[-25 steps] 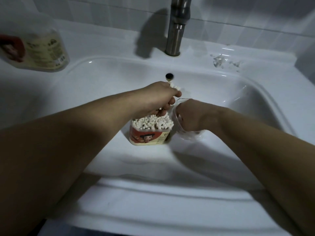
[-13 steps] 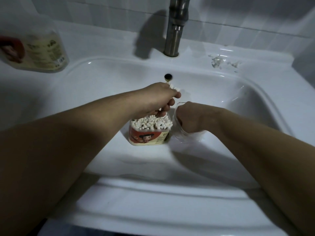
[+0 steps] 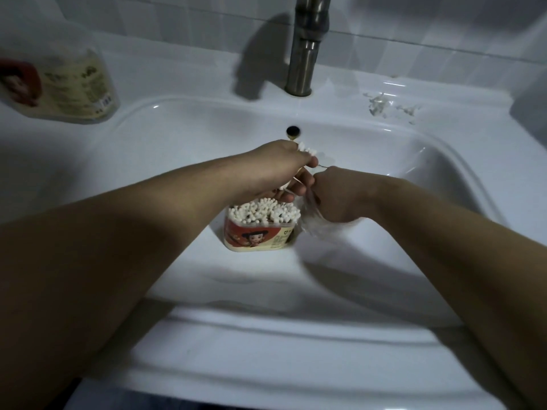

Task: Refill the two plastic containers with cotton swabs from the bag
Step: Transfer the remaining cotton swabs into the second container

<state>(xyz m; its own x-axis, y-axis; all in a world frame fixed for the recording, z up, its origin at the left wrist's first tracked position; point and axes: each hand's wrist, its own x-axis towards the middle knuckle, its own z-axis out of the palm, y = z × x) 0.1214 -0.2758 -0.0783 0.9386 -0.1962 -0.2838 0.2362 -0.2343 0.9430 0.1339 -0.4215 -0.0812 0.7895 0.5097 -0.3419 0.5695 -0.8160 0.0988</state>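
A plastic container (image 3: 257, 235) with a red cartoon label stands in the sink basin, packed with upright cotton swabs (image 3: 263, 212). Just above it my left hand (image 3: 281, 170) is closed around a bundle of swabs (image 3: 307, 150) whose white tips stick out past my thumb. Right beside it, my right hand (image 3: 337, 193) grips the clear plastic bag (image 3: 318, 226), which hangs crumpled against the container's right side. What is inside the bag is hidden. A second container (image 3: 63, 87) with a similar label lies on the counter at the far left.
The white sink (image 3: 444, 179) surrounds the work, with its overflow hole (image 3: 293, 131) just behind my left hand. A steel tap (image 3: 306, 51) rises at the back centre. Torn plastic scraps (image 3: 381, 106) lie on the back right ledge.
My two hands have come closer together above the container; the right hand with the bag shifted slightly left toward the left hand. The container has stayed put.
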